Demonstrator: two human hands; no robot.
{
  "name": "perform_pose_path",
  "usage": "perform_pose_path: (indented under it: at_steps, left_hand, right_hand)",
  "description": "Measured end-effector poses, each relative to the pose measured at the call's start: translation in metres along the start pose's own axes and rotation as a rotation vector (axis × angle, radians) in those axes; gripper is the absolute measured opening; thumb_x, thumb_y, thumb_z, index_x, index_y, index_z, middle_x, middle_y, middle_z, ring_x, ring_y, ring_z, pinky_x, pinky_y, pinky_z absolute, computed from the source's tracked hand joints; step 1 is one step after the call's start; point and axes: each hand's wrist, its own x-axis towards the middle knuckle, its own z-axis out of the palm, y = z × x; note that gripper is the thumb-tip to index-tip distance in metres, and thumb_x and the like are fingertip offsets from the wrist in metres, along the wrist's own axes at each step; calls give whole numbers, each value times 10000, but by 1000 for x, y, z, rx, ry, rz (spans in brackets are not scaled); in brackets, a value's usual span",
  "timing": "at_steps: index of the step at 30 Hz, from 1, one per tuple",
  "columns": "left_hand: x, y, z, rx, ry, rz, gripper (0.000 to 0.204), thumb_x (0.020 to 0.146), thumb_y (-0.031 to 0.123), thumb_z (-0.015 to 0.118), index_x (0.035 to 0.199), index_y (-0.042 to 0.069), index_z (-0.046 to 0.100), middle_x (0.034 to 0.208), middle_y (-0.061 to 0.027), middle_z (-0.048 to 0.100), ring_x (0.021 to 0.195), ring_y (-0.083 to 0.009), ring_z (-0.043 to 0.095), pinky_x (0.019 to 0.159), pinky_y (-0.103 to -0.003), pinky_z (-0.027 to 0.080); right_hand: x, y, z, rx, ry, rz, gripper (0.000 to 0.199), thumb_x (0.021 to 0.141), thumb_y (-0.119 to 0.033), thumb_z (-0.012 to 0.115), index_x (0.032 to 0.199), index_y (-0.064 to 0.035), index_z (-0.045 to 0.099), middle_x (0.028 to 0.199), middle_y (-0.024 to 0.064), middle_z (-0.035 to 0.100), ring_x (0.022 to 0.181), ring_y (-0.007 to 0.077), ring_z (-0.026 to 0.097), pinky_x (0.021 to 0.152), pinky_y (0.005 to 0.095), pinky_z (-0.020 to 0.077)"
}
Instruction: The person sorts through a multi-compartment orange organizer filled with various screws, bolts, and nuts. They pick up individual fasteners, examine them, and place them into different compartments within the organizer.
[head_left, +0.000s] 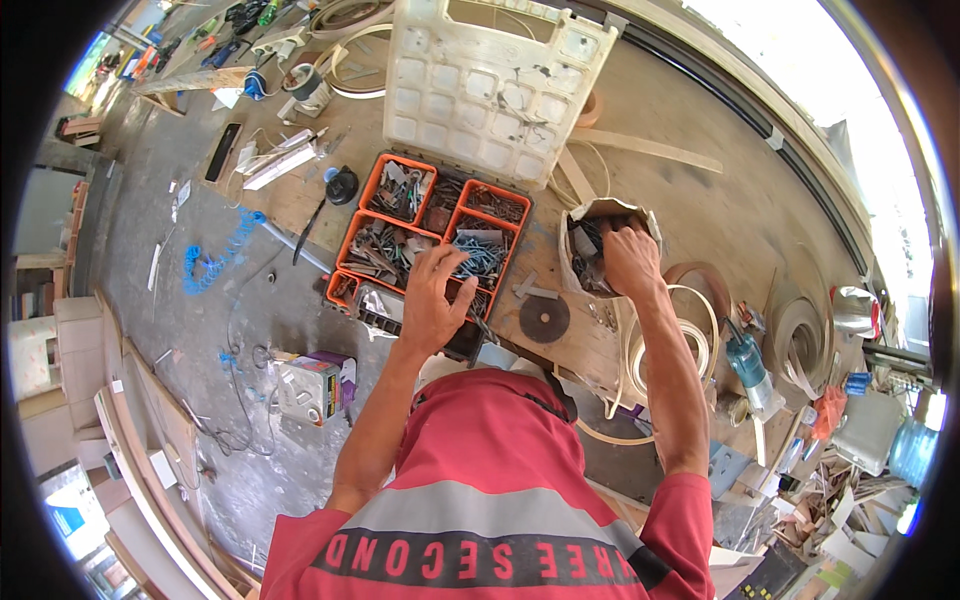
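Reaching both ways at once — the left hand [432,300] hovers with fingers spread loose over the orange compartment organizer [425,235], right above the section of bluish screws [482,255], gripping nothing. The right hand [630,258] is plunged into the torn paper bag [607,245] of dark hardware just beside the organizer; whether its fingers have closed on anything, I cannot tell. The organizer's white lid [495,85] stands propped open behind. A round metal disc [545,318] lies on the wooden workbench [680,200] between the arms.
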Motion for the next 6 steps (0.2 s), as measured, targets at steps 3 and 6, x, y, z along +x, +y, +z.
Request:
perform_pose_path:
  at_steps: [3, 6]
  left_hand:
    - [-16, -2, -9, -63, 37, -56, 348, 977, 222, 721, 1254, 16, 672, 1279, -166, 632, 1204, -360, 589, 1066, -496, 458]
    - [-35, -7, -30, -186, 75, -186, 365, 987, 248, 735, 1291, 54, 681, 1328, -177, 623, 1260, -313, 580, 1098, -501, 442]
  right_hand:
    - [5, -1, -7, 11, -58, 41, 290, 793, -74, 718, 1067, 20, 735, 916, 221, 774, 998, 395, 736, 853, 474, 599]
    - [12, -4, -7, -14, -65, 54, 427, 749, -137, 810, 1153, -9, 759, 965, 203, 790, 1008, 413, 742, 868, 465, 606]
